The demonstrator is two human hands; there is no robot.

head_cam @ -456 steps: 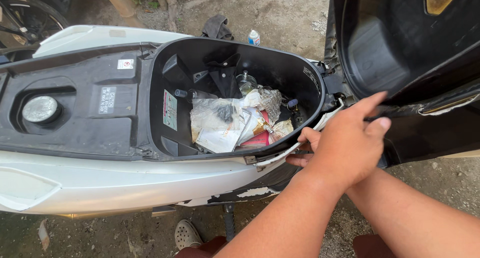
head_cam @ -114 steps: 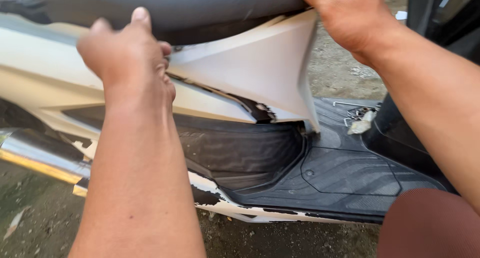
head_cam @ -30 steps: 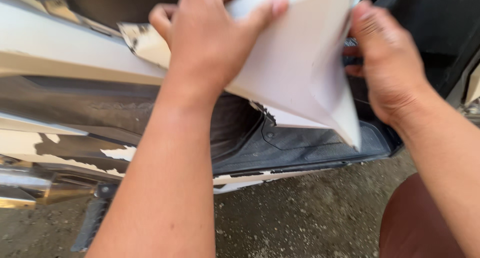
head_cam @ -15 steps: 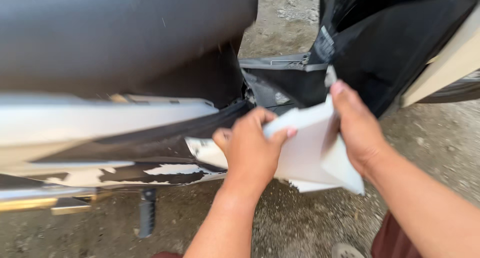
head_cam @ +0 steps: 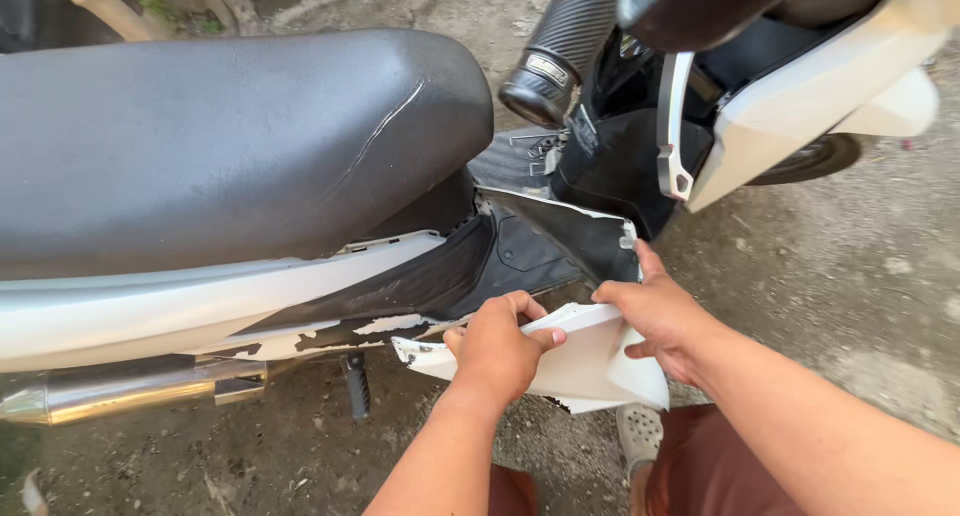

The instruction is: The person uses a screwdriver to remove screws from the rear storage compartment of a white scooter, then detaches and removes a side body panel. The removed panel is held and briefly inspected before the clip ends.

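A white plastic side panel (head_cam: pixel 585 361) with cracked, peeling edges is held low beside a scooter, clear of its body. My left hand (head_cam: pixel 500 346) grips the panel's near top edge. My right hand (head_cam: pixel 655 311) holds its far end, thumb on top. The scooter stands side-on: black seat (head_cam: pixel 230 146) closed, white side fairing (head_cam: pixel 170 311) with flaked paint under it, black footboard (head_cam: pixel 525 251) just beyond my hands.
A chrome exhaust pipe (head_cam: pixel 130 391) runs along the lower left. The kickstand (head_cam: pixel 357 386) stands on dirt ground (head_cam: pixel 840 276). The black handlebar grip (head_cam: pixel 565 51) and white front fairing (head_cam: pixel 800 106) are at upper right. My sandalled foot (head_cam: pixel 640 436) is below the panel.
The panel has come away from the scooter and dropped lower. The view pulled back, so the whole closed seat and front fairing now show.
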